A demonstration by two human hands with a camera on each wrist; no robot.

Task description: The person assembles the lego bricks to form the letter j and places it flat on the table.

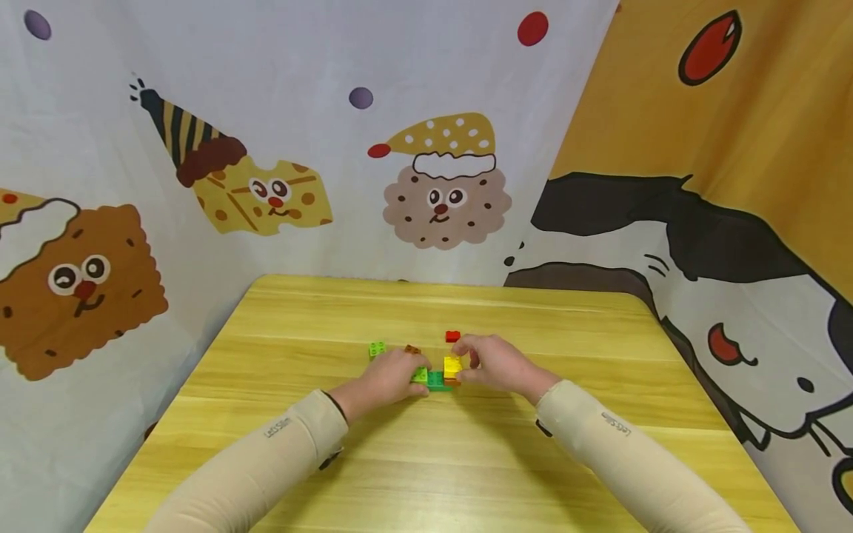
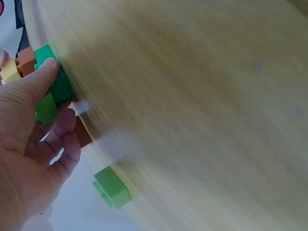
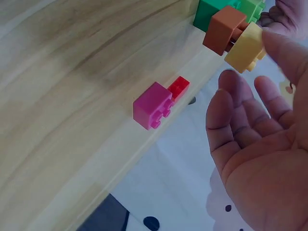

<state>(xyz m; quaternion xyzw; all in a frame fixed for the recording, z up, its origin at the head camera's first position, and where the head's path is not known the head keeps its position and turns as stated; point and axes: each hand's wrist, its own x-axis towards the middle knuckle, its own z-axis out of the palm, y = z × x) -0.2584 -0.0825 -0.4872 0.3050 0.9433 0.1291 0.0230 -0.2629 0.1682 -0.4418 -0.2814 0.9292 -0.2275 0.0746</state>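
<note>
A small joined stack of toy building bricks lies between both hands near the middle of the table. At its base is a dark green brick [image 1: 436, 381], with a lime green brick [image 2: 46, 109] on one end. An orange brick [image 3: 225, 30] sits at the other end, topped by a yellow brick [image 1: 452, 366]; a narrow gap shows between those two. My left hand [image 1: 393, 375] holds the base, its thumb on the dark green brick. At the yellow brick, my right hand [image 1: 501, 364] has its thumb close beside it, the fingers spread apart from the thumb.
A loose lime green brick [image 1: 377, 349] lies left of the left hand, with a brown brick [image 1: 412, 349] just beyond that hand. Past the right hand are a red brick [image 1: 453, 336] and a magenta brick [image 3: 153, 106]. A printed curtain hangs behind the wooden table [image 1: 413, 466].
</note>
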